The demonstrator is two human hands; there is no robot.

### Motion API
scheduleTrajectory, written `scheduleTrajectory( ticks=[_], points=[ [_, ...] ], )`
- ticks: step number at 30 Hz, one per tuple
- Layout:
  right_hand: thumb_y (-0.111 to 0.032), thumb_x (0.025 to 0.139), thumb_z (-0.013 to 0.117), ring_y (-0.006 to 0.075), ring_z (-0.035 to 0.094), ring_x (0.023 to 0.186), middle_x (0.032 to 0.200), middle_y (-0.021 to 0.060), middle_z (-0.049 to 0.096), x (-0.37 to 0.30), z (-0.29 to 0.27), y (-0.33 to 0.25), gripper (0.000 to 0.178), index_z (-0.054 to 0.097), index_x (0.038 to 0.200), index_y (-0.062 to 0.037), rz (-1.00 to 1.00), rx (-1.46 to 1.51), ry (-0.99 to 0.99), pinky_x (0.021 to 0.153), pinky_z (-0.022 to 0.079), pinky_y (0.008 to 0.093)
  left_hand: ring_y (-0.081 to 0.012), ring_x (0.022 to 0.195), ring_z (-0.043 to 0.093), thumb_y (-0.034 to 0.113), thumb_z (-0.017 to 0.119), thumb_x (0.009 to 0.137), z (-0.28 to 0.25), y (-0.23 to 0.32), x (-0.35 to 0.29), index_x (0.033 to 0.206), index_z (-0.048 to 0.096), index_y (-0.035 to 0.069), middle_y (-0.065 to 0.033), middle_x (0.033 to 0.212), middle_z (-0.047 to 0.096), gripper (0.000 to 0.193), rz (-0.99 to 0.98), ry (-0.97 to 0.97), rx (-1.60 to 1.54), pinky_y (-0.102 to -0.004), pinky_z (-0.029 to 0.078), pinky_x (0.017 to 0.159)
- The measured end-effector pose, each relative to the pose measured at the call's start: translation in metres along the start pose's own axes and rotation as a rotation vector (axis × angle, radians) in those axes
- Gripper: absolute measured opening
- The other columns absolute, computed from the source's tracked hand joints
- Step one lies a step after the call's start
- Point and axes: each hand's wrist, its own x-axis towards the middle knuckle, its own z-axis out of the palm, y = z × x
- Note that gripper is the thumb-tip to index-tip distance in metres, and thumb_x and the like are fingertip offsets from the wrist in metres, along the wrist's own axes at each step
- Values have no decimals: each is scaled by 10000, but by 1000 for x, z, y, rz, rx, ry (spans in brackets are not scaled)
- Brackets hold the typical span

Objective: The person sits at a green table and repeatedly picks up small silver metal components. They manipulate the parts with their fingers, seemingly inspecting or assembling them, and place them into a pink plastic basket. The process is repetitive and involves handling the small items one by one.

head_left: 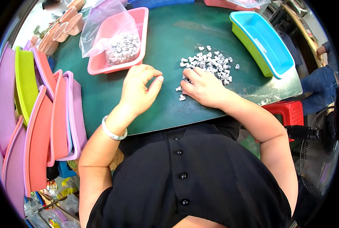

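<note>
Small grey-white knobbly pieces (218, 64) lie in a loose heap on the green table; their exact kind is too small to tell. My right hand (204, 86) reaches in at the heap's near left edge. Its fingers are bent down around pieces there, and the fingertips are partly hidden. Left of it, my left hand (141, 89) hovers over the table with curled fingers. Its thumb and forefinger tips are slightly apart, with nothing seen between them. Just beyond that hand, a pink basket (143, 38) holds a clear plastic bag (124, 47) of similar pieces.
A blue basket nested in a green one (253, 49) stands at the table's far right. Stacked purple, coral and green baskets (38, 136) crowd the left side. A red stool (291, 112) and a black fan (317, 152) are at right, with another person (323, 83) beyond.
</note>
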Motion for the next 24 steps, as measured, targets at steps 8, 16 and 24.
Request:
scheduleTrajectory(
  ticks=[8, 16, 24],
  points=[
    [-124, 672, 575, 246, 502, 771, 846, 115, 450, 26, 16, 2, 153, 526, 793, -44, 17, 11, 34, 624, 477, 309, -242, 759, 545, 88, 627, 720, 14, -11, -21, 833, 619, 17, -88, 777, 586, 133, -152, -115, -5, -324, 435, 675],
    [-72, 667, 578, 284, 510, 776, 893, 138, 476, 25, 7, 1, 157, 559, 821, -47, 86, 132, -38, 673, 469, 348, -249, 762, 521, 188, 680, 693, 30, 0, -19, 953, 595, 32, -82, 756, 538, 315, -173, -167, 106, -347, 428, 678],
    [-68, 654, 566, 281, 518, 782, 955, 122, 492, 30, 4, -3, 163, 571, 817, -57, 92, 70, -139, 687, 467, 355, -252, 759, 520, 109, 668, 679, 44, -5, -16, 817, 557, 26, -88, 769, 531, 195, -208, -163, 51, -345, 431, 662]
  ],
)
